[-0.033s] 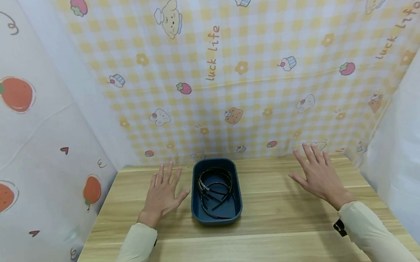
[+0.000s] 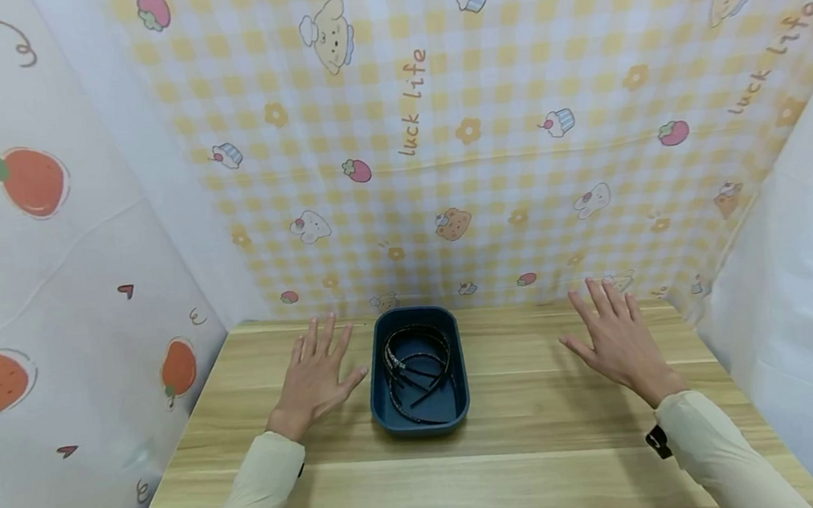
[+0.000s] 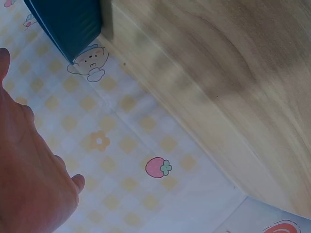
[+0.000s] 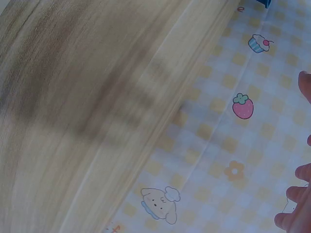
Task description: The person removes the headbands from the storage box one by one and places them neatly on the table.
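My left hand point(image 2: 313, 377) hovers palm down over the table, just left of a dark blue rectangular bin point(image 2: 422, 428). Its fingers are spread and straight, the thumb pointing toward the bin's left wall; it holds nothing. In the bin lie several thin black curved bands point(image 2: 416, 328), looped over one another, some with a speckled pattern. Well to the right, my right hand point(image 2: 621, 346) is spread in the same way, holding nothing, its shadow falling on the wood. The left wrist view shows part of that hand point(image 3: 36, 179) beside the bin point(image 3: 73, 24); fingertips point(image 4: 296, 194) edge into the right wrist view.
The wooden table point(image 2: 435, 493) ends at a yellow checked cloth point(image 2: 474, 192) hanging behind it. A white cloth with fruit prints point(image 2: 44, 261) borders the left side and a plain white one point(image 2: 807, 275) the right. The bin stands near the table's back edge.
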Demonstrator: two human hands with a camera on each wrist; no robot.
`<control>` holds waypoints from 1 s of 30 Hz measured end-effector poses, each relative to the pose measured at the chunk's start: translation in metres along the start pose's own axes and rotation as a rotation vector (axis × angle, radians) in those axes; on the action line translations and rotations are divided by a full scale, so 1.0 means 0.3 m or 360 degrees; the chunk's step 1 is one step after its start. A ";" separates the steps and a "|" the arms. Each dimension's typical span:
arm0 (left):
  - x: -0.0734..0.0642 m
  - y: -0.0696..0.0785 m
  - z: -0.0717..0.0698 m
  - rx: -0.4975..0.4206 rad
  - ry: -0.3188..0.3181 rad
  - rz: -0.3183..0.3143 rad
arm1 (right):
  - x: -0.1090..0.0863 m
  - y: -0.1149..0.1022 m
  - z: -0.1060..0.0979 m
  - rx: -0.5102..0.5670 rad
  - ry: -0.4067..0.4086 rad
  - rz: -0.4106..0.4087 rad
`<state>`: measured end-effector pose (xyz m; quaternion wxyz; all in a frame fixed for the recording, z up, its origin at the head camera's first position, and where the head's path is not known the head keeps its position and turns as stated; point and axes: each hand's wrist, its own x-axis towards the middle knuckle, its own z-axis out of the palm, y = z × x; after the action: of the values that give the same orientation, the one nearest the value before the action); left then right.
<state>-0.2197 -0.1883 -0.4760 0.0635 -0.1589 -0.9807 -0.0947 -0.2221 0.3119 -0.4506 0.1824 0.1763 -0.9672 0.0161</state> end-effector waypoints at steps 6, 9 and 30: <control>-0.005 0.000 0.006 0.0024 -0.0014 -0.0006 | 0.007 -0.004 0.013 0.0001 -0.0018 -0.0004; -0.006 0.009 0.013 -0.0007 0.0010 -0.0006 | 0.018 -0.017 0.023 0.0042 -0.0044 0.0001; 0.021 0.144 0.145 -0.0825 -0.0059 -0.0376 | 0.178 -0.288 0.059 0.0580 -0.0208 0.0140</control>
<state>-0.2157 -0.1372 -0.5103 -0.0086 -0.0561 -0.9364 -0.3462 -0.2447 0.2112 -0.4508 0.0833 0.1647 -0.9648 0.1875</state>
